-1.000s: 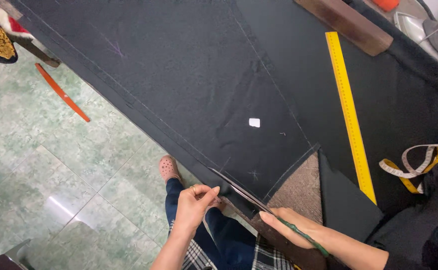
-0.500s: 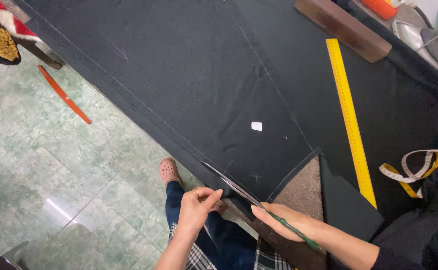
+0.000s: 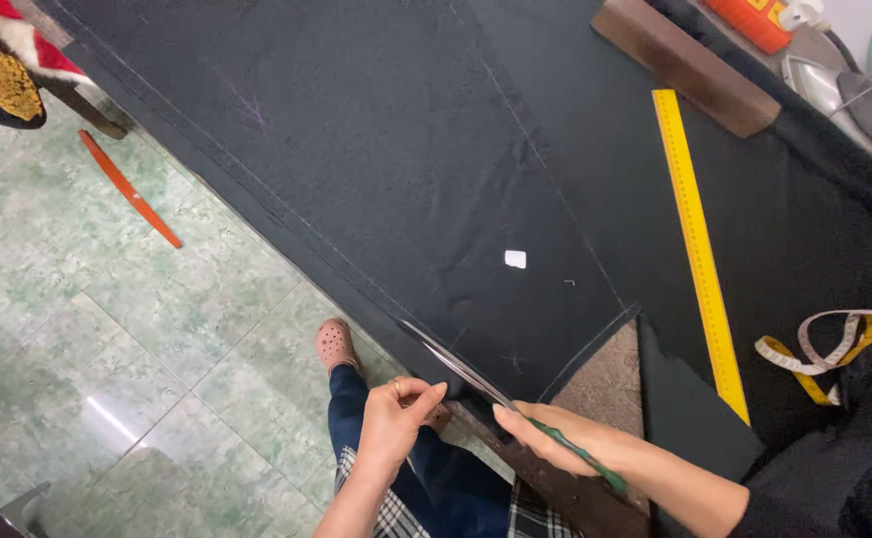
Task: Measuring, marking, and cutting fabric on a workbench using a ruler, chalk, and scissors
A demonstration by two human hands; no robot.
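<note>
Black fabric (image 3: 376, 169) covers the table; left hand (image 3: 396, 418) pinches its near edge, right hand (image 3: 565, 438) grips green-handled scissors (image 3: 496, 394) cutting there.

The black cloth (image 3: 386, 179) is matt and finely woven, chalk-lined, pinched at its edge by the left hand (image 3: 396, 418). Just past the right hand (image 3: 555, 438) fingers, the scissors (image 3: 456, 364) show bright smooth metal blades and green plastic handles. Beyond lie a glossy yellow ruler (image 3: 700, 249) and polished floor tiles (image 3: 77, 329).
</note>
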